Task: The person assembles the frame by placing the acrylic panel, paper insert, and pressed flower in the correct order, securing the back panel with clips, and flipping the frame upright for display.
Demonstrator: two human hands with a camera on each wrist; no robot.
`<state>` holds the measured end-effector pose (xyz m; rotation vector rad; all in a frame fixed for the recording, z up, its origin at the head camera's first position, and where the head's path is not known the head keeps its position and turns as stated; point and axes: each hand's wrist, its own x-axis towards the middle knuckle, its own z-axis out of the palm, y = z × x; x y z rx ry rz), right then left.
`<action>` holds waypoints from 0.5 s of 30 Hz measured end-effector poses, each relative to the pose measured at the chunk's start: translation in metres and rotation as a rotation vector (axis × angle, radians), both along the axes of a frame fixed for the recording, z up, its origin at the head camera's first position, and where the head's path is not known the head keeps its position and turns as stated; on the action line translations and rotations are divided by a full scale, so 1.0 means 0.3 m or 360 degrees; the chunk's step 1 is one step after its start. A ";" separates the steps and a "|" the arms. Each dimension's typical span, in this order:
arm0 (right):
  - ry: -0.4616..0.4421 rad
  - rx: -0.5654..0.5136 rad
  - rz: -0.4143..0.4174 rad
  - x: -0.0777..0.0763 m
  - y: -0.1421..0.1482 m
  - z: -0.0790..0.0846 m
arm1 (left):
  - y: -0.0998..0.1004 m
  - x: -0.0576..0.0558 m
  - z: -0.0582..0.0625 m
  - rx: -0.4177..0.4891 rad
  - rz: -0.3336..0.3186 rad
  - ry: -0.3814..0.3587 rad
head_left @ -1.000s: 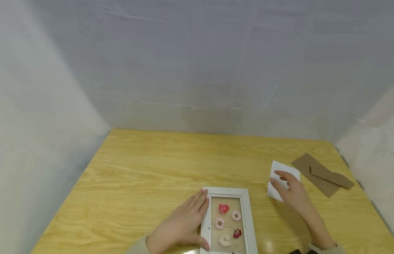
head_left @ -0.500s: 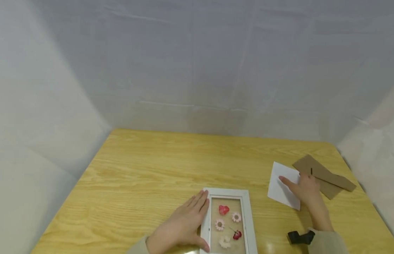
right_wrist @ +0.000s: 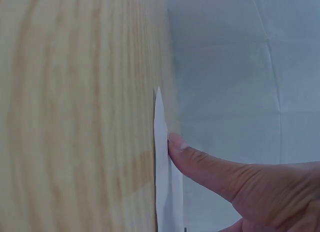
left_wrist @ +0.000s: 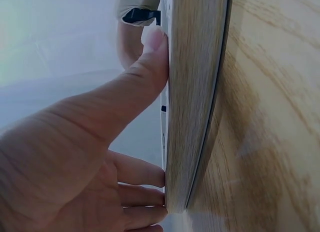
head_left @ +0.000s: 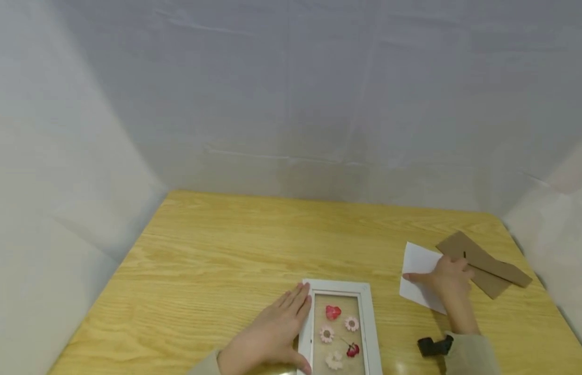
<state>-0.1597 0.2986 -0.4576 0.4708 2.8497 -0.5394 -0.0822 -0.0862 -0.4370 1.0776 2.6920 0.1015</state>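
My left hand (head_left: 272, 330) rests along the left side of a white picture frame (head_left: 371, 323), fingers straight, thumb lower down on its edge. Behind the frame's pane lie dried flowers: a red one (head_left: 333, 312), a dark red one (head_left: 353, 350), and several pale ones. In the left wrist view, the thumb touches the frame's wood-grain side (left_wrist: 192, 97). My right hand (head_left: 450, 281) lies spread over a piece of white paper (head_left: 417, 255), thumb stretched to the left across it. The right wrist view shows that thumb (right_wrist: 205, 164) touching the paper (right_wrist: 162, 167); the other fingers are mostly hidden.
Brown kraft pieces (head_left: 494, 289), with a small dark strip (head_left: 465, 254) at their edge, lie just right of the paper. All of it is on a wooden table (head_left: 234, 239) with pale cloth walls (head_left: 319, 104) behind and at the sides.
My right hand has shifted right across the paper, from its middle to its right side, and its thumb has swung out to the left. My left hand has stayed on the picture frame.
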 end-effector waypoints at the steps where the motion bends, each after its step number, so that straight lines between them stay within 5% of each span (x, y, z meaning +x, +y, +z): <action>1: 0.0007 -0.0006 0.0015 0.001 0.001 0.000 | 0.000 0.000 -0.001 -0.0003 -0.0001 0.0006; 15: -0.0034 -0.0181 -0.0002 -0.009 -0.005 0.017 | -0.004 -0.003 0.000 -0.0008 -0.0005 -0.0001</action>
